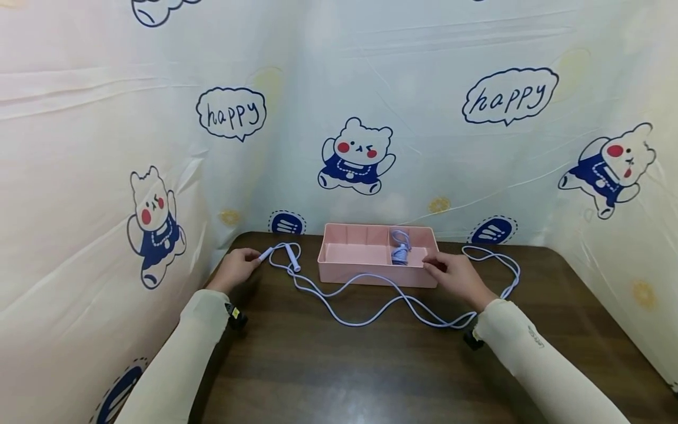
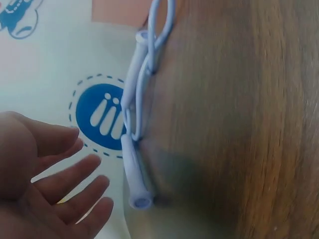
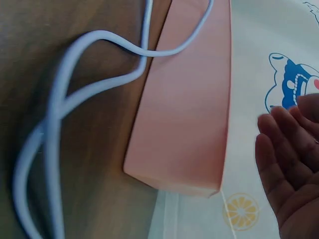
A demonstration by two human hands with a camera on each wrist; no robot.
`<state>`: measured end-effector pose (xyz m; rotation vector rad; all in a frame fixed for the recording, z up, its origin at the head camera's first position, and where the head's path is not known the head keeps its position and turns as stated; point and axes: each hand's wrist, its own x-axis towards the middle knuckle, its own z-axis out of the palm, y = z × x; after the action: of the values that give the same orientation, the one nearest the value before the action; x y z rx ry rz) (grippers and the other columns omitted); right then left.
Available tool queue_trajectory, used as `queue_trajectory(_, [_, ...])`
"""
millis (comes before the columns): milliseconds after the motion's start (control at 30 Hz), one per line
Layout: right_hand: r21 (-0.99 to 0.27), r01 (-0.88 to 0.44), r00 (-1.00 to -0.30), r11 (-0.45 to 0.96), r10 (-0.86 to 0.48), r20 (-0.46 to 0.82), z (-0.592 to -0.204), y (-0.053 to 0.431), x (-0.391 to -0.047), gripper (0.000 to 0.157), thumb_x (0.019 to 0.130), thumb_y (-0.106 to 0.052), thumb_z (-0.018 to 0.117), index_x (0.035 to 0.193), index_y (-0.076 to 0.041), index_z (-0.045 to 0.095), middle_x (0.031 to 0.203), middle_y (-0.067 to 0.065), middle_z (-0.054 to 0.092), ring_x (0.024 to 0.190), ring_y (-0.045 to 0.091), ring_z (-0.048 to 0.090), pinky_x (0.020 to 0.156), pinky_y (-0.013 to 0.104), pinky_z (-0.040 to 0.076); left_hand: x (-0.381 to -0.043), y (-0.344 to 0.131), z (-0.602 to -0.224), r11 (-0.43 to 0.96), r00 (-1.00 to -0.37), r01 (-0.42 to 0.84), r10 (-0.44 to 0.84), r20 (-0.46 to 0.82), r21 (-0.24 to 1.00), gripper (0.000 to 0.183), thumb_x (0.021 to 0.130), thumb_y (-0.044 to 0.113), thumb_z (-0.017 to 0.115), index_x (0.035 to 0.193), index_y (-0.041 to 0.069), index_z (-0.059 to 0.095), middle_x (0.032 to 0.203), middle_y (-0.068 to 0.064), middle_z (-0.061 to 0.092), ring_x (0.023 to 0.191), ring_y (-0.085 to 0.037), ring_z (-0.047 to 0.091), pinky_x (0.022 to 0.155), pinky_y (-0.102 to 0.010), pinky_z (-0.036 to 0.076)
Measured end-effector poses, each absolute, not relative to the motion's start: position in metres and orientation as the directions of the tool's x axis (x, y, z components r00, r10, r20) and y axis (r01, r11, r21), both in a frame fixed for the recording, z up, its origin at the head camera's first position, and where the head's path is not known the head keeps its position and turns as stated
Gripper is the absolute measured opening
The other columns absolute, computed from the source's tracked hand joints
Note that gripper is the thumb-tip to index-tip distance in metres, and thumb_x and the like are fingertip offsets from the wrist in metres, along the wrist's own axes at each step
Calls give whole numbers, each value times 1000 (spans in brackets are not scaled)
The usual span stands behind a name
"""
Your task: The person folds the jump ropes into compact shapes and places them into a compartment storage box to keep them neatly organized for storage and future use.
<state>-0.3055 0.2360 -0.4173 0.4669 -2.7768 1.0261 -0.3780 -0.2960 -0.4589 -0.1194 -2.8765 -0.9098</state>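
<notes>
A lavender jump rope lies on the table in loose, crossing curves in front of a pink divided box. Its two handles rest at the table's far left. My left hand is beside the nearer handle, and the left wrist view shows a gap between its loosely bent fingers and that handle. My right hand hovers by the box's front right corner, fingers relaxed and holding nothing. Inside the box's right compartment sits a wound lavender cord bundle; the wide left compartment shows its bare floor.
Part of the rope loops to the right, behind and past my right wrist. A printed curtain with bears hangs close along the back and sides of the brown wooden table.
</notes>
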Motion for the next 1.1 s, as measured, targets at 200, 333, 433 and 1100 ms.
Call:
queue_trajectory(200, [-589,-320,-942,742,-316,113,-433,239,-306,22,95,-25,65,110,-10,70,90,3,66,77,20,57,70,35,52,-388,-297,-465,827,-997,59,17,80,559,32,96,15,59,124,-1,61,115,-21,64,103,-34,58,86,-49,45])
queue_trajectory(333, [-548,-355,-921,757,-385,64,-444,240,-309,31,91,-28,70,115,-9,68,104,5,68,91,22,62,82,43,52,-396,-297,-472,837,-999,32,5,51,547,35,94,11,60,127,-1,58,118,-23,62,104,-36,57,87,-50,44])
queue_trajectory(433, [-552,-346,-915,759,-403,20,-450,239,-311,42,88,-29,74,123,-9,63,114,9,66,102,26,63,89,48,49,-400,-297,-478,851,-999,24,-4,53,524,38,91,10,62,127,-2,58,116,-22,63,101,-35,57,88,-51,43])
queue_trajectory(1100, [-511,-448,-832,734,-551,-62,-475,218,-308,42,75,-1,81,114,-10,69,103,-4,65,93,17,58,90,46,47,-416,-254,-472,892,-999,12,-3,34,452,27,91,10,44,97,4,69,101,-15,63,86,-30,55,75,-44,45])
